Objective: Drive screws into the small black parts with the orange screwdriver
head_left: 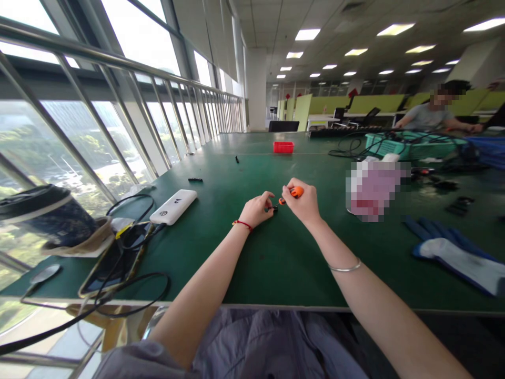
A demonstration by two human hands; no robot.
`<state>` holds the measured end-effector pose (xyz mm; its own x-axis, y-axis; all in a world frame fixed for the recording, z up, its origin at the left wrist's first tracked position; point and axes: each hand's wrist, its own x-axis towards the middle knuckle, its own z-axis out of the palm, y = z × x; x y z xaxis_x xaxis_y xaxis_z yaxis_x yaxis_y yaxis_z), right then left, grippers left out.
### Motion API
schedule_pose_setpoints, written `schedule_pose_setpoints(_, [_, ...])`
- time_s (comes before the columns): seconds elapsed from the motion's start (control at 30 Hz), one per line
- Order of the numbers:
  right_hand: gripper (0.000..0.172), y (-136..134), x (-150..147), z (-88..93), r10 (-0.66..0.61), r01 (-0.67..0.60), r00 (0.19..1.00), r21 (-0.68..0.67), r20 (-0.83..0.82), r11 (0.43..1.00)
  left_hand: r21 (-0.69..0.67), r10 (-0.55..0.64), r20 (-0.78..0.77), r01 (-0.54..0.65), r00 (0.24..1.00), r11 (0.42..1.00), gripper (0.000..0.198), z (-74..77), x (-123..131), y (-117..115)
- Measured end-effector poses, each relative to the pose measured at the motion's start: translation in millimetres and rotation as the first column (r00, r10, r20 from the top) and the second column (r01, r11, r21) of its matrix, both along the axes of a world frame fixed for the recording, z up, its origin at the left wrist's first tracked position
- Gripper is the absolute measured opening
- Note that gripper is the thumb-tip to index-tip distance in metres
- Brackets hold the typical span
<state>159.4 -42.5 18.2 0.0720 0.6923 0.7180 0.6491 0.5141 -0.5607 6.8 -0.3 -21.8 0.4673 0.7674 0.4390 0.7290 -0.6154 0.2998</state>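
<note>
My right hand [305, 204] is closed around the orange handle of a screwdriver [296, 192], whose tip end points down and left toward my other hand. My left hand [255, 209] pinches a small black part [275, 209] against the green tabletop [284, 263]. What kind of part it is, I cannot make out. The screwdriver's tip is too small to tell whether it touches the part.
Ahead stands a red bin [283, 147]. Left lie a white power bank [174, 207], a phone [114, 263] and cables. Right are a blurred pink-white package [374, 187], a glove [457, 255] and a teal basket [418, 146]. A person [430, 108] sits far right.
</note>
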Motion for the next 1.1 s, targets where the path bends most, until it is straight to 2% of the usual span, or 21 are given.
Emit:
schedule_pose_setpoints(0.23, [0.026, -0.5, -1.7, 0.9, -0.004, 0.004, 1.000, -0.030, 0.004, 1.000, 0.015, -0.010, -0.013, 0.010, 1.000, 1.000, 0.035, -0.8, 0.2, 0.5])
schedule_pose_setpoints(0.33, [0.023, 3.4, -5.0, 7.9, -0.021, 0.022, 1.000, -0.076, 0.003, 0.997, 0.007, -0.005, -0.024, 0.005, 1.000, 1.000, 0.035, -0.9, -0.2, 1.0])
schedule_pose_setpoints(0.43, [0.012, 8.9, -7.8, 19.5, -0.039, 0.042, 0.999, -0.124, 0.024, 0.991, 0.007, 0.002, -0.031, -0.001, 1.000, 1.000, 0.034, -1.9, -1.0, 2.4])
schedule_pose_setpoints(0.53, [0.026, 13.8, -8.2, 29.8, -0.005, 0.020, 0.996, -0.178, 0.087, 0.984, 0.012, 0.005, -0.042, -0.005, 0.999, 1.000, 0.030, -2.9, -1.3, 3.9])
schedule_pose_setpoints(0.6, [0.025, 16.4, -8.4, 33.5, -0.002, 0.024, 0.994, -0.192, 0.114, 0.981, 0.013, 0.009, -0.049, -0.008, 0.999, 1.000, 0.027, -3.3, -1.2, 4.4])
schedule_pose_setpoints(0.77, [0.025, 19.2, -12.4, 36.3, -0.091, 0.116, 0.984, -0.165, 0.152, 0.979, 0.017, 0.007, -0.056, -0.006, 0.998, 1.000, 0.026, -3.4, -0.9, 4.5])
schedule_pose_setpoints(0.83, [0.015, 19.0, -13.0, 37.3, -0.067, 0.089, 0.988, -0.160, 0.142, 0.983, 0.018, 0.007, -0.061, -0.006, 0.998, 1.000, 0.026, -3.5, -1.3, 4.7])
schedule_pose_setpoints(0.97, [0.016, 19.8, -8.7, 36.9, 0.007, 0.020, 0.993, -0.226, 0.116, 0.974, 0.023, 0.002, -0.060, 0.000, 0.998, 1.000, 0.033, -2.8, -2.4, 4.8])
schedule_pose_setpoints(1.03, [0.022, 21.5, -4.2, 33.9, 0.064, -0.039, 0.995, -0.272, 0.082, 0.961, 0.018, 0.003, -0.062, -0.002, 0.998, 1.000, 0.035, -1.2, -2.4, 4.1])
schedule_pose_setpoints(1.1, [0.027, 22.9, 1.8, 28.9, 0.146, -0.140, 0.989, -0.262, 0.002, 0.955, 0.012, 0.011, -0.060, -0.010, 0.998, 1.000, 0.036, 1.6, -1.9, 2.7])
